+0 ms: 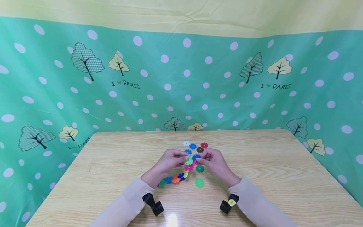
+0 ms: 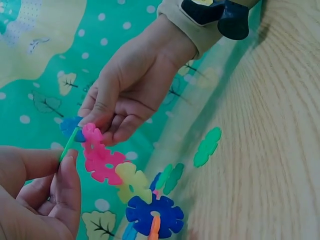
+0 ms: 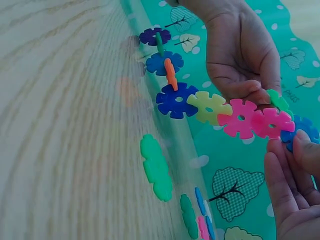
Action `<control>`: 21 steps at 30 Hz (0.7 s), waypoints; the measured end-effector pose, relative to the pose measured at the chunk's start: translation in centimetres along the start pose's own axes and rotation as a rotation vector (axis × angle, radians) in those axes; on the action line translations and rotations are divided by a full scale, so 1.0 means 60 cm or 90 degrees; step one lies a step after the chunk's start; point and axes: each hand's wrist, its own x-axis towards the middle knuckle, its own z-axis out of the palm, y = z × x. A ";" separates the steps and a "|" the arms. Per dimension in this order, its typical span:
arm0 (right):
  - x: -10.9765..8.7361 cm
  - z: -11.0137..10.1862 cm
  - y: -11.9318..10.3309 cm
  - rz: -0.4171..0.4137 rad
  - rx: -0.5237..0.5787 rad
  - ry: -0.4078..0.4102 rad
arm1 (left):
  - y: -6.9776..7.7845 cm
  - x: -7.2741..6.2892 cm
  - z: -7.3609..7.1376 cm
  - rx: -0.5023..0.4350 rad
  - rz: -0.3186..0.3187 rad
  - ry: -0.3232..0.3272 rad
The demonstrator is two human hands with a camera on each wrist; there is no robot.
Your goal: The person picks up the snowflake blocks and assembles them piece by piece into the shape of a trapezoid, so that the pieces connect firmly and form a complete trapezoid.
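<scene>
Between my two hands is a chain of notched plastic flower discs, running from purple (image 3: 155, 36) through orange (image 3: 171, 75), dark blue (image 2: 155, 215) and yellow (image 3: 209, 105) to pink (image 3: 239, 118). My right hand (image 1: 214, 159) pinches a blue disc (image 3: 302, 131) at the chain's pink end. The left hand (image 1: 171, 160) holds a light green disc (image 2: 69, 144) between thumb and fingers, edge-on in the left wrist view, right beside the blue one. In the right wrist view the left fingers partly hide this green disc. The chain's other end trails left, below the left forearm.
Loose discs lie on the wooden table (image 1: 113, 157): a bright green one (image 1: 199, 183) and a dark green one (image 1: 199, 169) near me, with red (image 1: 204, 145), brown (image 1: 200, 149), white (image 1: 186, 143) and blue (image 1: 193, 146) ones farther back. A patterned green cloth (image 1: 158, 85) hangs behind the table.
</scene>
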 end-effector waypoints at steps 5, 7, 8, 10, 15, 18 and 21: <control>-0.002 0.003 0.000 -0.007 -0.009 0.014 | 0.001 -0.003 0.004 -0.006 -0.001 0.013; -0.003 0.005 -0.002 -0.010 -0.004 0.024 | 0.002 -0.004 0.006 -0.012 0.000 0.019; -0.004 0.006 -0.003 -0.011 -0.004 0.031 | 0.002 -0.005 0.007 -0.014 0.003 0.022; -0.006 0.010 -0.005 -0.011 -0.004 0.047 | 0.002 -0.006 0.009 -0.017 0.005 0.030; -0.009 0.017 -0.004 0.000 0.004 0.079 | -0.002 -0.007 0.014 -0.028 -0.004 0.055; -0.010 0.019 -0.002 0.000 0.013 0.084 | -0.004 -0.008 0.017 -0.043 -0.009 0.067; -0.011 0.021 -0.001 -0.011 0.011 0.086 | -0.005 -0.007 0.019 -0.056 -0.014 0.070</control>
